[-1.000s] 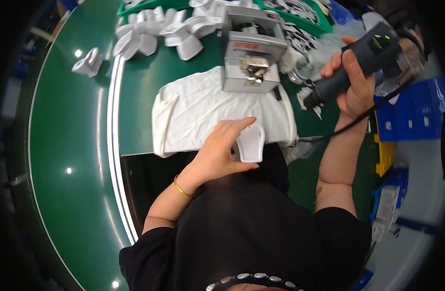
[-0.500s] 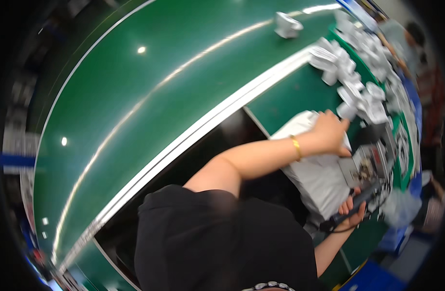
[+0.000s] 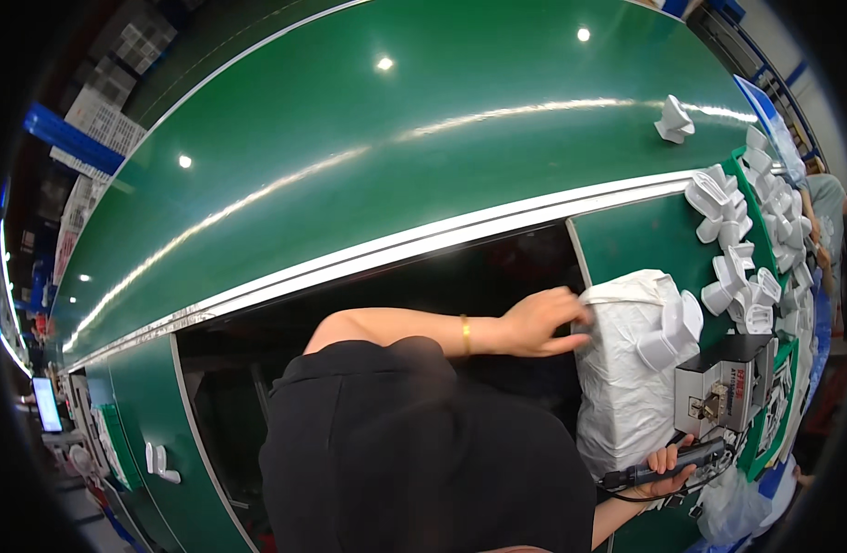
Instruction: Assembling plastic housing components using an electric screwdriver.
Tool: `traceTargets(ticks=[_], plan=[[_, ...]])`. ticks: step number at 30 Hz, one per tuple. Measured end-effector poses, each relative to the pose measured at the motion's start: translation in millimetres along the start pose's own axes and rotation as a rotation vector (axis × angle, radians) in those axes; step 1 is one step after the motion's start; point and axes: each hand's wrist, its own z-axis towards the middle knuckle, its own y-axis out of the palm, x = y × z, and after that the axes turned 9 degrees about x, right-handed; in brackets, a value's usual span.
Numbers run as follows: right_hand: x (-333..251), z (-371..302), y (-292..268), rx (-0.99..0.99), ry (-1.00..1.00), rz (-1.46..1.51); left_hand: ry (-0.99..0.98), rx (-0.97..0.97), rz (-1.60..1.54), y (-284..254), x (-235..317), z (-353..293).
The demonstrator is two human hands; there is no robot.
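Note:
My left hand (image 3: 541, 323), with a yellow band at the wrist, is over the near-left edge of a white cloth-covered pad (image 3: 621, 382). Its fingers are apart, slightly blurred, and hold nothing. On the pad lies a white curved plastic part (image 3: 670, 334), apart from that hand. My right hand (image 3: 668, 468) is wrapped round a dark, corded electric screwdriver (image 3: 677, 464) at the pad's lower right side. Beside the pad stands a grey metal box-shaped device (image 3: 714, 392) with a brass-coloured fitting on its front.
Several white plastic parts (image 3: 746, 286) are heaped at the right, some in a green tray (image 3: 751, 184). A long green conveyor belt (image 3: 349, 184) runs beyond a white rail, with one white part (image 3: 674, 120) on it. Another person's arm (image 3: 818, 235) shows at the far right.
My left hand has drawn back leftward from the pad, and the white plastic part now shows on it. My right hand keeps hold of the electric screwdriver. The view has turned left.

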Motion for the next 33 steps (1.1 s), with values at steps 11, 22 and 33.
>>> traceTargets(ticks=[11, 22, 33], plan=[[-0.1, -18.5, -2.7, 0.114, -0.043, -0.043, -1.742, -0.372, -0.315, -27.0, -122.8, -217.6], [21.6, 6.8, 17.7, 0.122, -0.052, 0.027, -1.568, -1.205, -0.204, 165.5, -50.5, -181.0], [15.7, -5.5, 17.8, 0.153, 0.108, 0.103, -1.706, -1.412, -0.102, 311.5, -119.1, -75.5]])
